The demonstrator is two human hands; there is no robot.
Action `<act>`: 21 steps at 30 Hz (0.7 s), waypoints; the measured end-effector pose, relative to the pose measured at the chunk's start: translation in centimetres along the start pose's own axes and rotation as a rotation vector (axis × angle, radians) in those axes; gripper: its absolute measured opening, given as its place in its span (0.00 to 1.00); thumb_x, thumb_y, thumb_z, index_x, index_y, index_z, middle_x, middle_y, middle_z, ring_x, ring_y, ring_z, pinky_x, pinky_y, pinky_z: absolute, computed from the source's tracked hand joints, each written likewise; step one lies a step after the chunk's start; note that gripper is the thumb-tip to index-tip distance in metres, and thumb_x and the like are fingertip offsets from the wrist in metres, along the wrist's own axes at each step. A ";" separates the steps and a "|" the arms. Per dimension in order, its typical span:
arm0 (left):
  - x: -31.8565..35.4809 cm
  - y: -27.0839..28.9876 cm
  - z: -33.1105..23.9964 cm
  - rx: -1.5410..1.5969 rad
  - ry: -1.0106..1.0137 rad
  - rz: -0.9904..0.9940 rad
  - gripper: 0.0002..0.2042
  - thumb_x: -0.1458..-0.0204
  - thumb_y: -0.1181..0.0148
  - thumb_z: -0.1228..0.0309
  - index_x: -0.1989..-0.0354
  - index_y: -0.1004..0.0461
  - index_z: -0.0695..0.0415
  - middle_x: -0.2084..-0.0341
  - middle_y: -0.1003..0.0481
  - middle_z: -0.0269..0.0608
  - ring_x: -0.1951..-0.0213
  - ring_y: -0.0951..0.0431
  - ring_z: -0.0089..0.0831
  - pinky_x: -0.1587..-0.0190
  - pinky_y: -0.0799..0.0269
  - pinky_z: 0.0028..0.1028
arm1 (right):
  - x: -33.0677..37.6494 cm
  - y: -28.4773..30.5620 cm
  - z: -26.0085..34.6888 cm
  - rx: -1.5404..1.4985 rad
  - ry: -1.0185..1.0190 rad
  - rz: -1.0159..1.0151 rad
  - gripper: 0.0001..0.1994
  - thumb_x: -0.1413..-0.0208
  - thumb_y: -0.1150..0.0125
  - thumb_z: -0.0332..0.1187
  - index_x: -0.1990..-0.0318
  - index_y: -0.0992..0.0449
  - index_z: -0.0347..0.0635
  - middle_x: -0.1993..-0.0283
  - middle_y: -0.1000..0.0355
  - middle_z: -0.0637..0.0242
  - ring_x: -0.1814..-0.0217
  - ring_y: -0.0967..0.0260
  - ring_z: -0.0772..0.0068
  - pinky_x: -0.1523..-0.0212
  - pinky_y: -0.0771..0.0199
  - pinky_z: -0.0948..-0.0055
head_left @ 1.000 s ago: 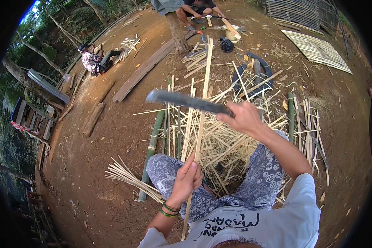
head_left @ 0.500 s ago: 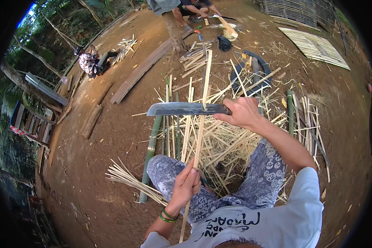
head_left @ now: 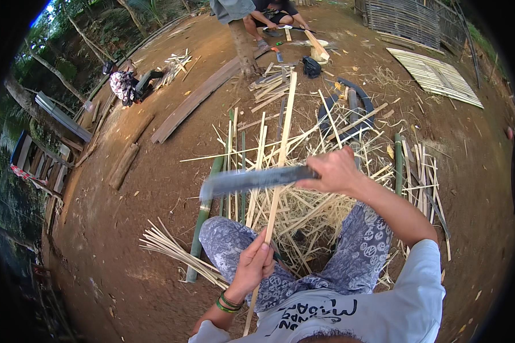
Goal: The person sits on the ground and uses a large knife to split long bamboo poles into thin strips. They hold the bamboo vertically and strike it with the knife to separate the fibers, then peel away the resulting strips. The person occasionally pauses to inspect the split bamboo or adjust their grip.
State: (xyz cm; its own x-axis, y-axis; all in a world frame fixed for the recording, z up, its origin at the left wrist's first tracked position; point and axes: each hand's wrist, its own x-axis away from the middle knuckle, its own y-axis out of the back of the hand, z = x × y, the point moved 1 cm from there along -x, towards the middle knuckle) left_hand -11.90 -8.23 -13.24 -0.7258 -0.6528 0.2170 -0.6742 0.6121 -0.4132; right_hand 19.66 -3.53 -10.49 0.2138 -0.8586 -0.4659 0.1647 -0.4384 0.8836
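My left hand [head_left: 255,264] is closed round the lower part of a long pale bamboo strip [head_left: 284,140], which slants up and away from me between my knees. In my right hand [head_left: 336,170] is the dark handle of a machete [head_left: 252,179]. Its broad blade lies across the strip, pointing left, and is smeared by motion. I cannot tell whether the edge touches the strip. Below the blade, a heap of bamboo shavings and slivers [head_left: 309,214] covers the ground between my legs.
A green bamboo pole [head_left: 203,226] lies by my left knee, beside a bundle of thin strips [head_left: 177,251]. More split strips [head_left: 422,183] lie at right. Ahead are a dark tyre [head_left: 363,117], a tree trunk [head_left: 243,48] and a long plank [head_left: 194,103]. Another person [head_left: 269,20] squats beyond.
The machete has come down the strip toward me, its tip dipping lower at the left. My right hand has moved slightly nearer; my left hand keeps its grip on the strip.
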 end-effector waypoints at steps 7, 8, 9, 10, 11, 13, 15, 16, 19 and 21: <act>0.6 0.5 1.0 0.015 0.010 -0.045 0.24 0.29 0.63 0.67 0.25 0.53 0.46 0.81 0.50 0.26 0.83 0.49 0.17 0.81 0.50 0.19 | 0.7 -0.1 0.8 0.006 -0.059 0.096 0.32 0.43 0.52 0.72 0.72 0.25 0.49 0.90 0.40 0.73 0.90 0.44 0.78 0.88 0.42 0.69; 1.1 0.3 1.3 -0.001 0.015 -0.022 0.24 0.29 0.64 0.67 0.25 0.53 0.46 0.81 0.50 0.26 0.83 0.50 0.16 0.81 0.50 0.19 | 0.7 -0.3 -0.2 -0.007 -0.099 0.120 0.33 0.43 0.53 0.71 0.72 0.25 0.48 0.90 0.40 0.72 0.90 0.43 0.78 0.88 0.41 0.68; 1.0 0.5 1.2 -0.012 0.027 0.002 0.24 0.29 0.64 0.68 0.25 0.53 0.46 0.81 0.50 0.26 0.83 0.50 0.16 0.81 0.50 0.19 | 0.4 -0.3 -1.2 -0.020 -0.139 0.145 0.33 0.42 0.53 0.71 0.71 0.25 0.47 0.90 0.40 0.71 0.90 0.42 0.78 0.88 0.40 0.68; 1.1 0.5 1.5 -0.013 0.046 0.021 0.24 0.29 0.64 0.68 0.25 0.53 0.46 0.82 0.50 0.26 0.83 0.50 0.16 0.81 0.50 0.19 | -0.6 0.6 -2.7 -0.230 -0.447 0.174 0.35 0.41 0.56 0.71 0.72 0.25 0.45 0.90 0.41 0.72 0.90 0.43 0.79 0.88 0.39 0.68; 1.2 0.4 1.7 -0.013 0.065 0.041 0.24 0.29 0.64 0.68 0.25 0.53 0.46 0.82 0.50 0.26 0.83 0.50 0.17 0.81 0.50 0.19 | -0.9 0.0 -3.8 -0.141 -0.440 -0.044 0.34 0.40 0.54 0.68 0.78 0.28 0.45 0.90 0.43 0.78 0.92 0.50 0.80 0.89 0.43 0.73; 0.5 0.3 1.4 -0.010 0.026 -0.015 0.24 0.29 0.64 0.68 0.25 0.53 0.47 0.82 0.49 0.26 0.83 0.50 0.17 0.81 0.50 0.19 | 0.4 -0.1 -2.1 -0.130 -0.277 0.077 0.35 0.40 0.58 0.71 0.75 0.26 0.46 0.90 0.44 0.74 0.90 0.46 0.80 0.88 0.42 0.69; 0.4 0.7 0.9 -0.012 -0.025 -0.046 0.24 0.29 0.64 0.69 0.25 0.53 0.48 0.82 0.49 0.26 0.83 0.50 0.17 0.81 0.50 0.19 | 0.6 0.4 0.2 0.002 0.072 -0.033 0.35 0.40 0.58 0.70 0.75 0.26 0.46 0.90 0.45 0.74 0.90 0.47 0.80 0.88 0.42 0.71; 1.0 0.7 1.3 -0.021 -0.035 -0.038 0.24 0.29 0.64 0.69 0.25 0.53 0.48 0.82 0.49 0.27 0.83 0.50 0.17 0.81 0.50 0.20 | 0.6 0.4 1.1 0.062 0.238 -0.089 0.35 0.39 0.58 0.70 0.75 0.26 0.46 0.90 0.45 0.74 0.90 0.47 0.80 0.89 0.42 0.72; 3.6 0.7 2.9 -0.071 0.051 0.057 0.25 0.29 0.63 0.69 0.25 0.53 0.51 0.82 0.49 0.26 0.83 0.49 0.16 0.80 0.48 0.19 | -1.2 1.1 -6.6 -0.354 -0.647 -0.010 0.34 0.42 0.52 0.70 0.72 0.24 0.45 0.89 0.43 0.75 0.91 0.49 0.78 0.89 0.46 0.72; 3.6 1.0 2.7 -0.019 0.098 0.024 0.25 0.29 0.63 0.69 0.25 0.53 0.51 0.81 0.49 0.26 0.83 0.49 0.16 0.80 0.48 0.19 | -0.1 1.2 -7.0 -0.356 -0.602 -0.023 0.33 0.43 0.49 0.69 0.72 0.23 0.44 0.89 0.42 0.76 0.91 0.49 0.78 0.89 0.45 0.70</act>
State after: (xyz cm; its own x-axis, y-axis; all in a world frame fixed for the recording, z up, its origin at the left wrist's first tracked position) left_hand -14.80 -11.18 -15.26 -0.7512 -0.5914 0.2930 -0.6580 0.6364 -0.4024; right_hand 26.62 -2.13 -9.70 -0.3474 -0.8930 -0.2861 0.4903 -0.4331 0.7564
